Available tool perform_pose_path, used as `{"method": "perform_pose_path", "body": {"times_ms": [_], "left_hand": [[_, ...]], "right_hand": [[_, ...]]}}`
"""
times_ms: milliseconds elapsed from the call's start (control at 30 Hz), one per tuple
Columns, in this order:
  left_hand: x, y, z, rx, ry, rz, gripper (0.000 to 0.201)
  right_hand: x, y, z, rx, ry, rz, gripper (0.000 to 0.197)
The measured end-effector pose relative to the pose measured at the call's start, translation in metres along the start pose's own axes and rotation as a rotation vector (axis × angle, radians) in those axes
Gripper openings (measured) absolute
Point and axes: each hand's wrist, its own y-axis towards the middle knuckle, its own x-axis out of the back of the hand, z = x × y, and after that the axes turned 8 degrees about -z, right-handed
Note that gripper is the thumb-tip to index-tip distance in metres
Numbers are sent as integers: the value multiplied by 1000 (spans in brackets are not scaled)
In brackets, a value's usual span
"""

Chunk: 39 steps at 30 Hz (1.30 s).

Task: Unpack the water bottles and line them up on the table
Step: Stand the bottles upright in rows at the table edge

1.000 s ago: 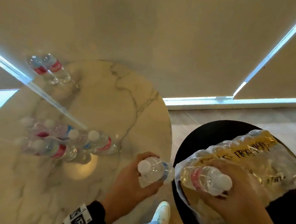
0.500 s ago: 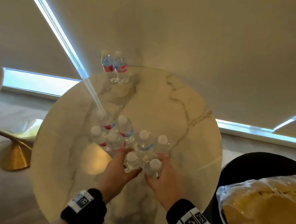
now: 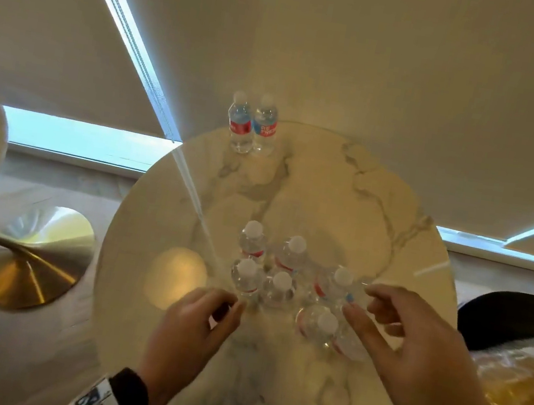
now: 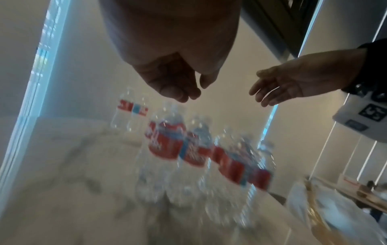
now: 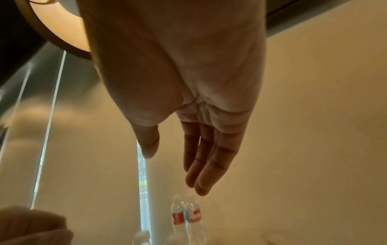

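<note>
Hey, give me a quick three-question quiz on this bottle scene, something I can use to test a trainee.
1. True or false: the left hand grips a bottle.
2. How many bottles stand apart at the far edge of the table? A one, B two, C four.
3. Fill in: the pack lies on the person's ____ side of the table.

Key: 1 false, it holds nothing. 2 B. 3 right.
</note>
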Motion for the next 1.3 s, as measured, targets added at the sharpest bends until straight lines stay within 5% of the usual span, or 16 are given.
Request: {"method": "perform_pose_path", "body": {"times_ms": [133, 333, 433, 633, 1033, 1300], "left_hand": [[20, 76, -2, -122, -48, -63, 22], [-10, 157, 7, -187, 234, 360, 47], [-20, 162, 10, -190, 269, 423, 41], [-27, 191, 14, -137, 177, 337, 27], [-84, 378, -18, -168, 174, 128, 29], [-103, 427, -10, -188, 371, 34, 36]], "right_hand": [[-32, 68, 35, 192, -170, 165, 36], [-81, 147, 21, 439, -508, 616, 45], [-88, 158, 11, 533, -490, 685, 39], [-85, 190, -4, 646, -410, 654, 35], [-100, 378, -6, 412, -469, 339, 28], [-123, 417, 2, 447, -446, 273, 29]]}}
